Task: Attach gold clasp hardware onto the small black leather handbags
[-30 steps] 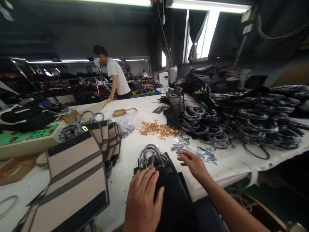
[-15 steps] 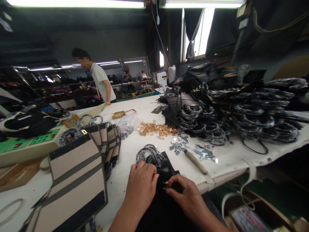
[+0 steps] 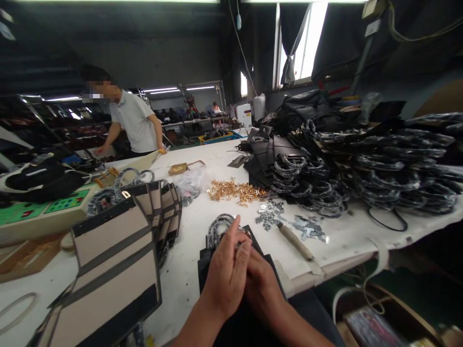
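My left hand point(image 3: 227, 272) and my right hand point(image 3: 263, 277) meet over a black bag panel point(image 3: 206, 267) on the table in front of me. Pressed against the right fingers, the left hand is closed, with one finger pointing up. The right hand is closed too, its fingers curled and partly covered by the left. What lies between them is hidden. Plastic-wrapped handles point(image 3: 217, 230) stick out just beyond the hands. To the right lie flat silver metal plates point(image 3: 269, 214) and a tool with a wrapped handle point(image 3: 295, 242). Small gold fittings point(image 3: 235, 191) are heaped farther back.
Stacked beige-and-black panels point(image 3: 119, 270) stand at the left, near a green-topped machine point(image 3: 68, 205). Black bag parts with wrapped handles point(image 3: 398, 168) are piled at the right. A co-worker point(image 3: 135, 123) stands across the white table point(image 3: 188, 270). An open carton point(image 3: 398, 313) sits below the edge.
My hands have come together, the left moving right over the right hand. A small metal piece seen at my right fingertips is now hidden. The co-worker has shifted left and turned.
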`<state>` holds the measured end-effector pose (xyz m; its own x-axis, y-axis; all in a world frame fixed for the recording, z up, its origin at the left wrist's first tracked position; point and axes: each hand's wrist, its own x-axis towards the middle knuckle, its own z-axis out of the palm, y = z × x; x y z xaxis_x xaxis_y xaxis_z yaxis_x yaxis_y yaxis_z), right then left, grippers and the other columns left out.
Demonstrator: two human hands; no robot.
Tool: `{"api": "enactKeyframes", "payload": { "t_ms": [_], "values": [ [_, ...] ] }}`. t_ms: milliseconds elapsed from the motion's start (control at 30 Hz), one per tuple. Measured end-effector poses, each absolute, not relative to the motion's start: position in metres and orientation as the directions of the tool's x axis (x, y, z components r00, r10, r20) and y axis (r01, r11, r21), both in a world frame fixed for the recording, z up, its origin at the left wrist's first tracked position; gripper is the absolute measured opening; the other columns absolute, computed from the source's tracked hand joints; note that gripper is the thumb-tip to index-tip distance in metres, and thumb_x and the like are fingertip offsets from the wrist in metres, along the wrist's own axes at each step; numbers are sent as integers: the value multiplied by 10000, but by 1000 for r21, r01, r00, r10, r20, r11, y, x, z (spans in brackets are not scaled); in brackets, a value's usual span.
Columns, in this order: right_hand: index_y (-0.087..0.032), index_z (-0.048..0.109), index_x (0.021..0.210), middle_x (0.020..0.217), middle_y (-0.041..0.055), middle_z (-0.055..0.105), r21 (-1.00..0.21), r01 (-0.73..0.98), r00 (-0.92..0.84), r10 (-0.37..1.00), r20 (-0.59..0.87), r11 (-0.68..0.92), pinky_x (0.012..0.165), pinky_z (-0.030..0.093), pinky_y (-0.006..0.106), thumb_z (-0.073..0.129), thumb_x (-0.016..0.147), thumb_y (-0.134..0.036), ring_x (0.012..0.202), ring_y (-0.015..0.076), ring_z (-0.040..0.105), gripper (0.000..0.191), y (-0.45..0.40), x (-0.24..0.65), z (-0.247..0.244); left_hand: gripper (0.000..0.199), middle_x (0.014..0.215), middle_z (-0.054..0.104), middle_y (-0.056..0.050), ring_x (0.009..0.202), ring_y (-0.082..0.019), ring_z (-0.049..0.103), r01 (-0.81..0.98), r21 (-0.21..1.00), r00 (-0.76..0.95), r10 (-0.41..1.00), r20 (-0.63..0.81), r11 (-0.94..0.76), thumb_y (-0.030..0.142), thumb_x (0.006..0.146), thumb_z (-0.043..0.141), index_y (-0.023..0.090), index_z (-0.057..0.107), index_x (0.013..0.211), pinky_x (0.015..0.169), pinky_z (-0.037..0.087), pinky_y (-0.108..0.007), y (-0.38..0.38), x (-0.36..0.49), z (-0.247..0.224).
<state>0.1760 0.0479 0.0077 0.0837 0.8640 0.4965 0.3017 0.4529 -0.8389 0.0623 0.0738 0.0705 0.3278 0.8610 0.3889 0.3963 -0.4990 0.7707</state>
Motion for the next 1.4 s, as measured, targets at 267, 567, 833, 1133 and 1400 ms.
{"api": "enactKeyframes", "payload": {
  "t_ms": [267,567,833,1133,1400],
  "values": [
    [-253,780,1064,1022,45,753,-933,265,262,913,312,243,868,566,327,692,945,-372,937,227,714,190,66,226,5,332,1315,656,-112,1255,-282,579,700,504,350,858,376,-506,255,984,548,197,579,1310,1135,455,-511,86,45,28],
    [-238,788,919,863,19,763,-859,465,121,946,299,212,697,541,292,680,893,-304,724,173,685,130,72,250,8,475,1249,671,-125,1224,-355,538,847,207,448,868,216,-489,359,917,683,135,633,1333,1068,464,-550,93,60,46],
    [-221,732,841,744,9,723,-832,476,79,928,365,286,628,517,269,655,870,-267,683,169,667,94,64,251,21,434,1075,671,-109,1112,-352,570,865,254,404,901,161,-433,450,802,798,162,686,1107,994,491,-507,105,66,59],
    [-227,741,869,782,0,754,-819,491,-13,943,333,296,655,543,265,656,852,-206,722,176,711,89,63,257,21,241,1019,742,-76,941,-316,710,859,373,363,931,36,-349,361,810,722,238,583,964,786,505,-395,106,58,72],
    [-232,730,859,760,-8,742,-794,519,-53,939,339,316,644,526,268,655,868,-196,693,170,704,84,58,256,21,211,1028,786,-88,982,-341,739,863,417,325,945,-24,-286,364,823,710,247,588,948,801,509,-401,108,59,73]
  ]
}}
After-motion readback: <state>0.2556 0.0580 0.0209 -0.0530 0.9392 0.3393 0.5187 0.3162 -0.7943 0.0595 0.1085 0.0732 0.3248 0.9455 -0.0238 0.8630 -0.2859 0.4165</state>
